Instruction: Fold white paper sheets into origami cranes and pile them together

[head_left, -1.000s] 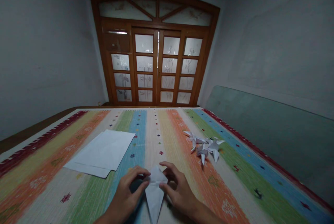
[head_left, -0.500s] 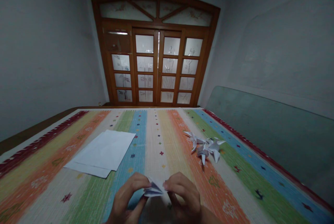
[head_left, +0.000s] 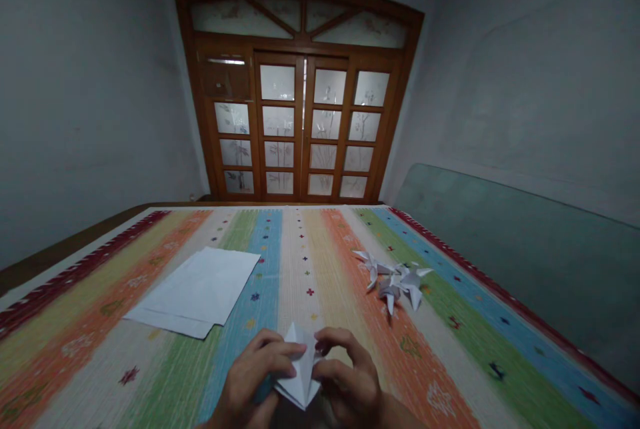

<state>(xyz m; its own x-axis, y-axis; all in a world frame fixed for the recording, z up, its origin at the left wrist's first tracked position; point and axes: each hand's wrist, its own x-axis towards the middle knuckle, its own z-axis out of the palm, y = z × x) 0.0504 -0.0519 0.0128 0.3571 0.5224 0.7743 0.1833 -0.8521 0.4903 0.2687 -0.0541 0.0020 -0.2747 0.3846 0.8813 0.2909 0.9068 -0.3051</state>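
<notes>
A small piece of folded white paper [head_left: 303, 381], pointed at its top and bottom, is between my hands near the front of the table. My left hand [head_left: 254, 372] grips its left side, with fingertips lying over the front face. On the right edge, the thumb and fingers of my right hand [head_left: 351, 370] pinch the paper. The underside of the folds is hidden. Farther off to the right lie several folded paper cranes [head_left: 395, 280], grouped close together. A stack of white paper sheets [head_left: 200, 292] rests to the left.
A striped multicolour cloth [head_left: 330, 269] covers the table. A pale green panel [head_left: 500, 236] stands along the table's right side. Beyond the far edge are wooden doors with glass panes [head_left: 303, 129]. Plain walls rise at both sides.
The folded paper has turned from lying nearly flat and edge-on to upright, its creased face showing. My left fingers have moved over its front; my right fingers have shifted along its edge.
</notes>
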